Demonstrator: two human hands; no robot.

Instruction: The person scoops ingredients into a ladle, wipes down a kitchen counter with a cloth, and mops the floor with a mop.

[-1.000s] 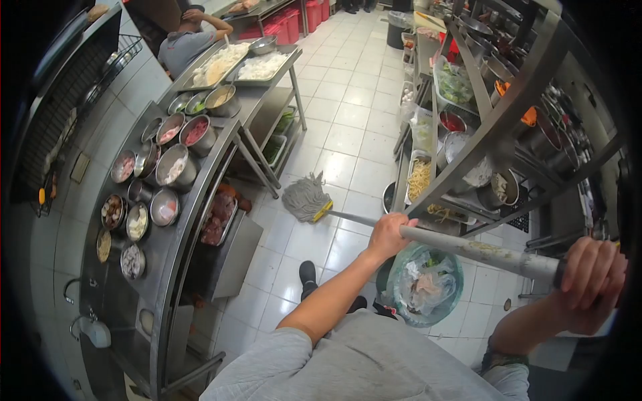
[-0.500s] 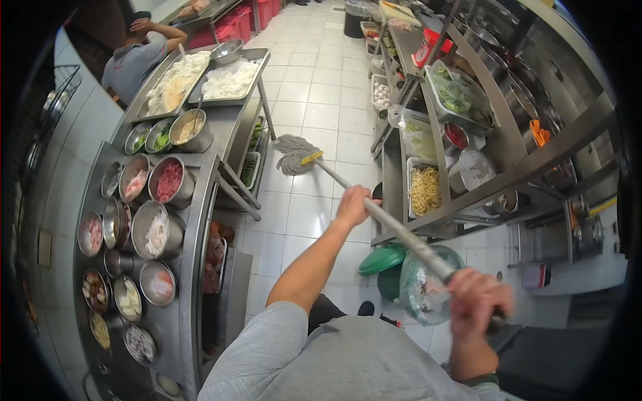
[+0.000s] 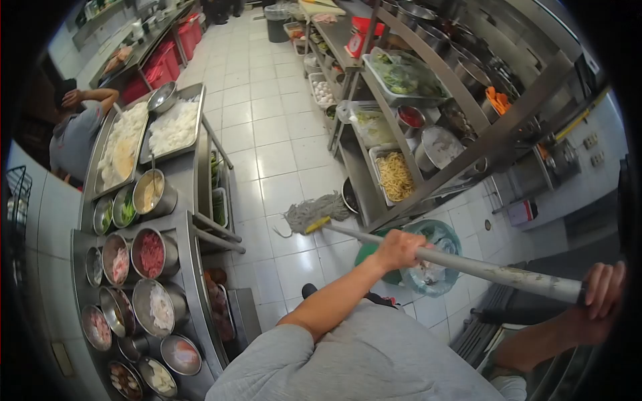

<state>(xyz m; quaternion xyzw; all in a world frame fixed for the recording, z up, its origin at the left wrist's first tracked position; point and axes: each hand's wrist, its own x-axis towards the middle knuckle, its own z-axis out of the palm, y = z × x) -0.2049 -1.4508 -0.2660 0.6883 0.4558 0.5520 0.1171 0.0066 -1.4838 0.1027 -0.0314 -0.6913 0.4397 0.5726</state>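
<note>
Both my hands grip the long grey handle of a mop (image 3: 319,212). My left hand (image 3: 400,249) wraps round the lower part of the handle, in front of my body. At the handle's upper end, my right hand (image 3: 604,294) is closed round it near the right edge of the view. The mop's grey string head lies spread on the white tiled floor (image 3: 284,167), close to the foot of the right-hand shelf, and a yellow clamp joins it to the handle. Under the handle stands a bin with a clear plastic liner (image 3: 445,284), partly covered by my left hand.
A steel counter (image 3: 194,267) on my left carries several bowls of food and rice trays (image 3: 175,130). The right-hand steel shelf (image 3: 428,204) holds noodles (image 3: 394,175), greens and pots. Beyond the left counter a person (image 3: 80,130) raises an arm. A grey bin (image 3: 277,23) stands far down the aisle.
The mop head has moved toward me and rightward, from beside the left counter to near the right shelf. My hands and the handle have shifted right, and the view has turned.
</note>
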